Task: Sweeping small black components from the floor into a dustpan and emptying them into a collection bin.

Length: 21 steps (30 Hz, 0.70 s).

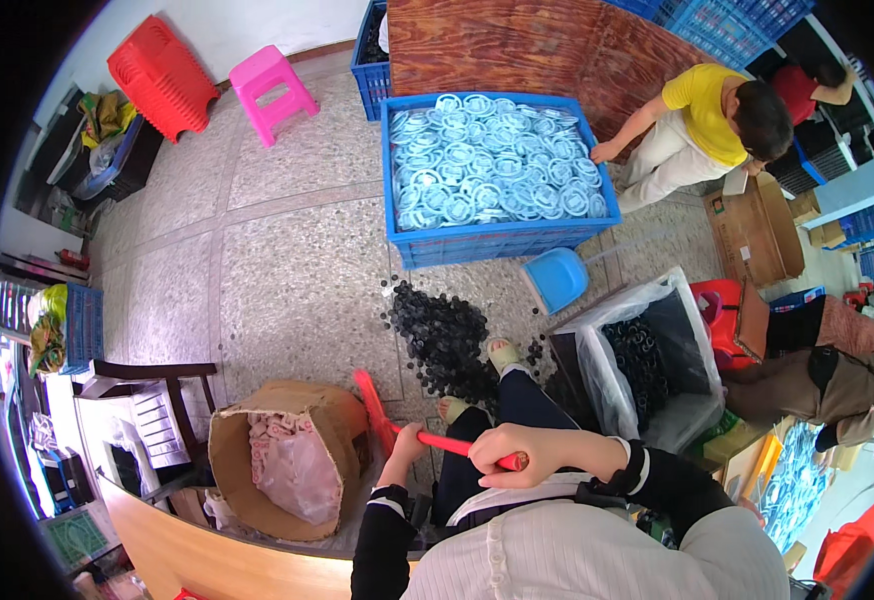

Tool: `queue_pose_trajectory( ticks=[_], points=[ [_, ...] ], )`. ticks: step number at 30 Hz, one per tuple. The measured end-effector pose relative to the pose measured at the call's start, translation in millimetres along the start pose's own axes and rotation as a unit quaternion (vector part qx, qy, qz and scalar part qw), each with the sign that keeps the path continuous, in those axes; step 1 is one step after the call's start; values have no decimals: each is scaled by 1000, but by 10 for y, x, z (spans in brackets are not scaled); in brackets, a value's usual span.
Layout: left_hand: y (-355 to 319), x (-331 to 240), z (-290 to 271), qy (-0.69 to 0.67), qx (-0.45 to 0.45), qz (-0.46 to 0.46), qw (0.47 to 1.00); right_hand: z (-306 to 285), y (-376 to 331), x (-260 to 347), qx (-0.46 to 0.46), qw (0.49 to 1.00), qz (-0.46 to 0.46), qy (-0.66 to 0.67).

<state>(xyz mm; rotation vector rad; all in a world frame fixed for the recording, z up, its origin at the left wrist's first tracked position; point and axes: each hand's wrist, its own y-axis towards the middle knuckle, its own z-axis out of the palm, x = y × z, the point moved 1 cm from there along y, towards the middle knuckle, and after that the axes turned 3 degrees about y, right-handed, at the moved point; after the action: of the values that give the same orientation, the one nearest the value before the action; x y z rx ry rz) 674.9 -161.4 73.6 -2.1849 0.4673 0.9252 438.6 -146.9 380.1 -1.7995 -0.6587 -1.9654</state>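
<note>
Both of my hands are wrapped round the red handle of a broom (377, 415) held low in front of my body. My left hand (406, 452) grips it nearer the broad red end, and my right hand (519, 455) closes over the other end of the handle. That red end hangs beside the cardboard box; its lower side is hard to make out. A spread pile of small round black pieces (442, 335) lies on the floor ahead of my feet. Past the pile, a blue dustpan (557, 280) rests on the floor.
Ahead stands a blue crate (502, 243) full of light-blue ring-shaped pieces, a person in yellow (707, 115) touching its rim. To the right is a plastic-lined bin (597, 360) of black parts. Left sits an open cardboard box (232, 450); farther off, a pink stool (267, 85).
</note>
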Motion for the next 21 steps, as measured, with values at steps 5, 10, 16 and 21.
queue_pose_trajectory(
  ticks=[5,10,16,21],
  points=[
    [40,0,-10,7,-6,1,1000,-86,-28,-22,4,1000,20,1],
    [132,-419,-217,107,4,2,994,-232,-43,115,-32,999,30,-8],
    [675,-736,-759,125,-40,-3,991,-705,194,344,-110,994,-23,18],
    [1601,-418,-1090,123,-136,7,983,-981,459,-43,-170,985,-32,-7]
  ],
)
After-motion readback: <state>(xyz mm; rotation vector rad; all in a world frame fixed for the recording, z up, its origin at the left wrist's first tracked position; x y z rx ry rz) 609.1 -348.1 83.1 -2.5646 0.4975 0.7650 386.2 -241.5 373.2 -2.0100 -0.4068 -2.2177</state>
